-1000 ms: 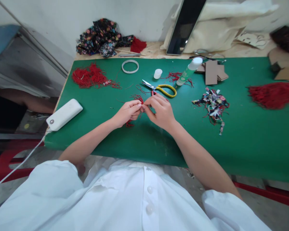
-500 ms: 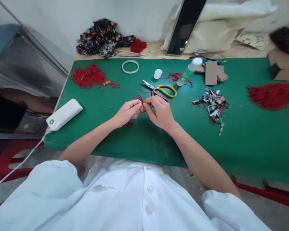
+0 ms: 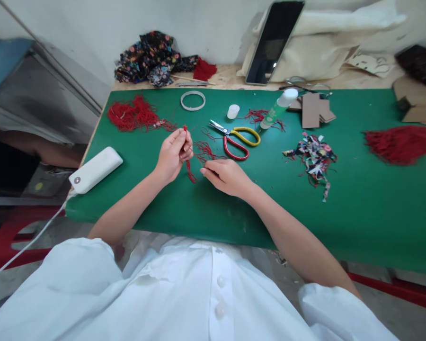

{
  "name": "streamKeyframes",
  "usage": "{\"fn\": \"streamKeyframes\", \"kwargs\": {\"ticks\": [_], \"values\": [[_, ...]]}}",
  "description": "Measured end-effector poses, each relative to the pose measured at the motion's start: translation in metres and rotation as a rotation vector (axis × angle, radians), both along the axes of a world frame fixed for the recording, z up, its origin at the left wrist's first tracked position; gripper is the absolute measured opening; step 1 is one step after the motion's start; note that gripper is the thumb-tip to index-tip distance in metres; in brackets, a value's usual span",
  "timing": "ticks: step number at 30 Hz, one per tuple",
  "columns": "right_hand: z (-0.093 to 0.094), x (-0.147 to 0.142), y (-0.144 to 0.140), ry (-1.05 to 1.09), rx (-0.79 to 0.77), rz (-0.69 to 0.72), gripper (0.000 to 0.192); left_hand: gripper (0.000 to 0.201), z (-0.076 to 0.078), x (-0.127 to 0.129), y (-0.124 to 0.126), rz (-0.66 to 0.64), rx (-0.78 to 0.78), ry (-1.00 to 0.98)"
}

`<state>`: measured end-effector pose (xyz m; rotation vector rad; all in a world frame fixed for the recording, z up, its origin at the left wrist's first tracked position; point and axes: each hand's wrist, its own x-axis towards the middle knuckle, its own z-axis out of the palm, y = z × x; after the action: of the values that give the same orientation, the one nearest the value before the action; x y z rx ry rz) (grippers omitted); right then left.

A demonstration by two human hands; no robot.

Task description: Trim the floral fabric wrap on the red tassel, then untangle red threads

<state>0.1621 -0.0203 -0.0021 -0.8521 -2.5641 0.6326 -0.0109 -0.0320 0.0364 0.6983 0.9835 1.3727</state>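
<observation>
The red thread bundle (image 3: 189,166) hangs from the left hand (image 3: 173,155), fingers pinched on its top to lift it off the green table (image 3: 358,203), while the right hand (image 3: 227,175), fingertips together, pulls a strand taut short of the scissors (image 3: 236,137).

Red thread (image 3: 190,171), green table (image 3: 358,208), yellow-and-red scissors (image 3: 236,138), seemingly floral black fabric (image 3: 152,57)

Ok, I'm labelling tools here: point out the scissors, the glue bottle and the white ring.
scissors (image 3: 236,139): head view, on the pivot where blades meet handles.
glue bottle (image 3: 274,112): head view, on its green body.
white ring (image 3: 192,94): head view, on its far rim.
</observation>
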Motion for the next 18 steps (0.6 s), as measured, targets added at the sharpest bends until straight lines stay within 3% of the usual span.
{"fn": "streamKeyframes", "kwargs": {"ticks": [5, 12, 18], "values": [[0.002, 0.004, 0.002, -0.292, 0.21, 0.067, 0.039, 0.031, 0.0, -0.002, 0.004, 0.092, 0.089, 0.024], [0.01, 0.01, 0.005, -0.393, 0.21, 0.15, 0.035, 0.032, 0.008, -0.005, 0.004, 0.061, 0.021, -0.105], [0.021, 0.018, 0.008, -0.483, 0.223, 0.057, 0.029, 0.031, 0.009, -0.01, 0.004, 0.065, 0.026, -0.137]]}}
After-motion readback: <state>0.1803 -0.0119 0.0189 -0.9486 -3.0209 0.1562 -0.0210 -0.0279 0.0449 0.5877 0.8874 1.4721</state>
